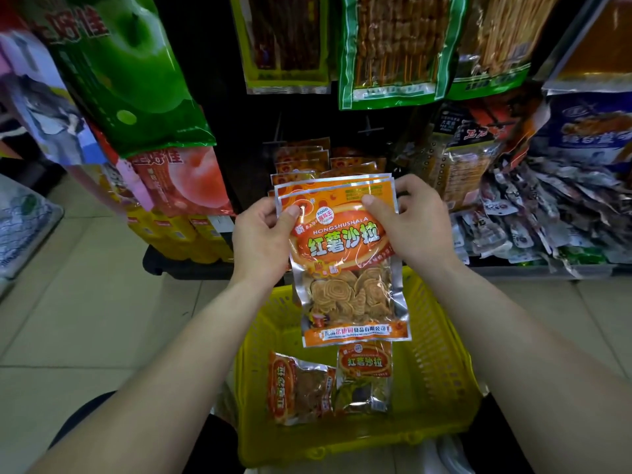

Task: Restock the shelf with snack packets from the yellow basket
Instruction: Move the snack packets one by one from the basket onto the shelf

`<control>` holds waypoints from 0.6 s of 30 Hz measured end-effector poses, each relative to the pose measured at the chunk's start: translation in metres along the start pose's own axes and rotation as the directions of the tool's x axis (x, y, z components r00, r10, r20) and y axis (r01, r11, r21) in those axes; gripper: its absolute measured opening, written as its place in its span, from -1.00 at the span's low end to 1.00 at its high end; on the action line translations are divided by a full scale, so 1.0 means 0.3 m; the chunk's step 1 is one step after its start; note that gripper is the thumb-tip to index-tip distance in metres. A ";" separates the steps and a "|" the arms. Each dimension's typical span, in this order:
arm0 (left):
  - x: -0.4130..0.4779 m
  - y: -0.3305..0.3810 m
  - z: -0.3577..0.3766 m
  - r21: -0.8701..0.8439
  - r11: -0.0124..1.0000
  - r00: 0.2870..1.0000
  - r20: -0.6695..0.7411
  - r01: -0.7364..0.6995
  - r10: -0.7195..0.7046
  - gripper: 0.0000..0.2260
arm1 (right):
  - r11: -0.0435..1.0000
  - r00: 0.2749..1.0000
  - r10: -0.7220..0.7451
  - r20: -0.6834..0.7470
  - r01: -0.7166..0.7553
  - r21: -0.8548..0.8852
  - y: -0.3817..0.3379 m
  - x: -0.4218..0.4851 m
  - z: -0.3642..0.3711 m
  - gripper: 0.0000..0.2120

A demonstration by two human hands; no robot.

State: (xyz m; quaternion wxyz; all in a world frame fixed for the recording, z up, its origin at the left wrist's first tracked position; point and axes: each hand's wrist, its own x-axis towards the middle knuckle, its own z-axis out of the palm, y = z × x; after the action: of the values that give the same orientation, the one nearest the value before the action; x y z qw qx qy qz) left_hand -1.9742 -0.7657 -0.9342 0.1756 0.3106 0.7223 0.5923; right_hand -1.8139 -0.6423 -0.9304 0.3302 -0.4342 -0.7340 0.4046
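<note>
Shop aisle, tiled floor (85,302), hanging snack racks behind. Your left hand (263,234) pinches the upper left edge of a thin stack (345,268) of orange packets, thumb on the front. Your right hand (407,227) pinches the upper right edge the same way. The stack hangs upright above the basket (444,354), just in front of the shelf row (301,159) of like packets. Judgement: light, limp, glossy film, likely slippery; the crisps inside are probably brittle, so grip the sealed top border, not the window. Look: orange print, silver edges, clear lower window showing spiral crisps. Spare packets (301,388) lie in the basket.
</note>
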 end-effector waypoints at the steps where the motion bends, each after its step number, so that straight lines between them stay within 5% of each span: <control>1: 0.000 -0.002 0.000 0.003 1.000 1.000 0.001 0.005 -0.005 -0.92 | 1.000 1.000 -0.002 0.008 0.002 -0.009 0.002 0.001 -0.001 -0.81; 18: 0.007 -0.017 0.013 0.064 0.998 0.998 0.060 0.009 -0.013 -0.84 | 0.997 0.976 0.054 0.212 -0.043 -0.058 0.029 0.028 -0.029 -0.79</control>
State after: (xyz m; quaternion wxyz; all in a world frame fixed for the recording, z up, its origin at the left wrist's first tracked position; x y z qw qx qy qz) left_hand -1.9746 -0.7619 -0.9398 0.1908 0.3298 0.7368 0.5585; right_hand -1.8069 -0.6295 -0.9330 0.2278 -0.4145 -0.7649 0.4373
